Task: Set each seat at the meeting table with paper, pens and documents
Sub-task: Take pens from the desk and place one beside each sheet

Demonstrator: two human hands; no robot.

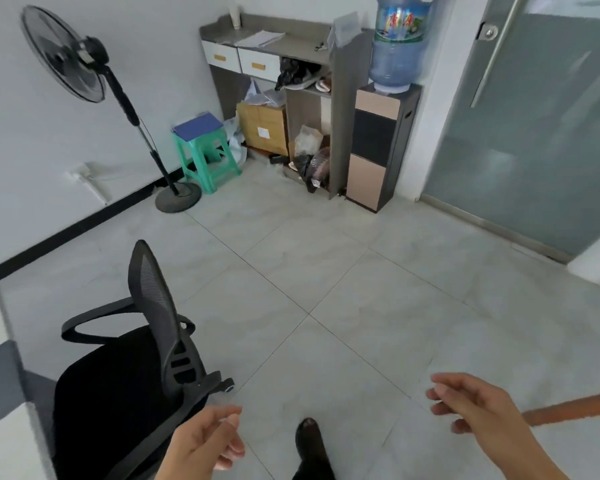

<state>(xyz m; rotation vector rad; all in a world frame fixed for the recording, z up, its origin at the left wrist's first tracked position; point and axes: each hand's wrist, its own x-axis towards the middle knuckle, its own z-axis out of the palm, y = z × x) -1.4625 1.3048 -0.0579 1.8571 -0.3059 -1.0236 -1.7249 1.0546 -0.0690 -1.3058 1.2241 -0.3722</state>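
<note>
Fingers: the left hand [205, 441] and right hand [478, 407] both hold nothing. The left fingers [227, 419] are loosely curled with the thumb near their tips, and the right fingers [444, 393] are slack, half bent and a little spread.
Hands: both hang low in the foreground over bare floor tile, one on each side of a dark shoe [310, 441], touching nothing.
Step in hand: by my reading, fetching supplies. The hands are empty and the view faces the storage corner, with the table off to one side.
Papers: a pale sheaf of papers [260, 39] lies flat on the cabinet [298, 48] top, at the far side of the room.
Blue stack: a blue stack [198, 124], either a folder or sheets, lies on the green stool [208, 161] just left of the cabinet, beside the fan's stand.
Pens: I can make out none. A small dark item on the cabinet top is too small to name.
Relative to fingers: the papers and the blue stack are both well apart from either hand, across open floor and far out of reach.
Seat: the chair [146, 358] stands at lower left, near the left hand but not touched. Its seat points toward what looks like the table [0, 441] edge.
Table top: only a sliver shows, so I cannot tell what is laid there.
Next move calls for: crossing the floor to the corner and lifting a sheaf flat with both hands so that loose sheets keep together, then carrying it to the seat.
Risk: sheets could slide or fan out if pinched at one corner.
</note>
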